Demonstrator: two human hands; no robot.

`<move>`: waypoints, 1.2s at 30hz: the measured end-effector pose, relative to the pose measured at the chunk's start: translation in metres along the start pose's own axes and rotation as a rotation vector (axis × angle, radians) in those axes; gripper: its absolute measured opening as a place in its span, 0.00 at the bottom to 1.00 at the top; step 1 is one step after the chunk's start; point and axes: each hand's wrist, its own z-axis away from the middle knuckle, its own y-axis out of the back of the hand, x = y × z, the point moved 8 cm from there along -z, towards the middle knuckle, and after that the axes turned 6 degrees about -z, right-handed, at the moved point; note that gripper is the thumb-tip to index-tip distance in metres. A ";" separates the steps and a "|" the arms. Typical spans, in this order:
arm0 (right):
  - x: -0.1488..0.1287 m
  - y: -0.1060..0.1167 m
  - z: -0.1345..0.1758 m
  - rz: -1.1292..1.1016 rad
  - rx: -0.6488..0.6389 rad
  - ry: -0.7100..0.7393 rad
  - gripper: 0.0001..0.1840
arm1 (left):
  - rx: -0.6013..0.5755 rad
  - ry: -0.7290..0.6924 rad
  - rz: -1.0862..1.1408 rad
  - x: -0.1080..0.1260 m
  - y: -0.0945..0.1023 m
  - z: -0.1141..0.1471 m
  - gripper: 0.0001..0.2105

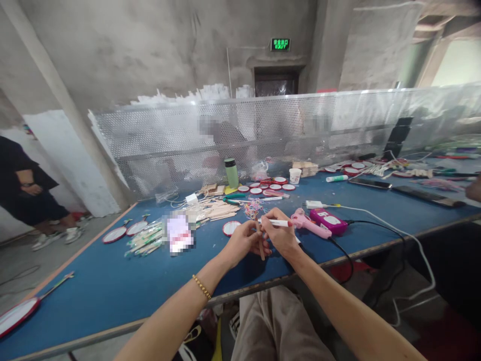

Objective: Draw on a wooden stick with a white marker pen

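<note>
My left hand point(242, 241) is closed on a flat wooden craft stick point(260, 245), held upright above the front part of the blue table. Right beside it, my right hand point(281, 238) grips a white marker pen point(278, 223) with a red end, its other end close to the top of the stick. Whether the tip touches the wood cannot be made out. Just behind the hands lie a small heap of coloured strings point(253, 208) and a round white disc with a red rim point(230, 228). To the right rests a pink glue gun point(311, 225).
A purple box point(328, 221) with cables sits near the right front edge. Wooden sticks point(218, 209), bagged sticks point(145, 241) and a green bottle point(231, 173) stand left and behind. A paper cup point(295, 176) is farther back, before a perforated metal screen point(169, 145). A person point(28, 188) stands far left.
</note>
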 end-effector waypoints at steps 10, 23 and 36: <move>-0.005 0.001 0.000 -0.029 0.019 -0.023 0.15 | 0.005 0.021 0.024 -0.002 0.001 0.000 0.17; -0.001 0.001 0.000 -0.020 0.014 -0.031 0.13 | 0.004 0.014 0.024 -0.002 0.000 0.000 0.17; -0.002 0.001 0.001 -0.026 0.017 -0.042 0.13 | 0.007 0.021 0.026 -0.001 0.000 0.001 0.18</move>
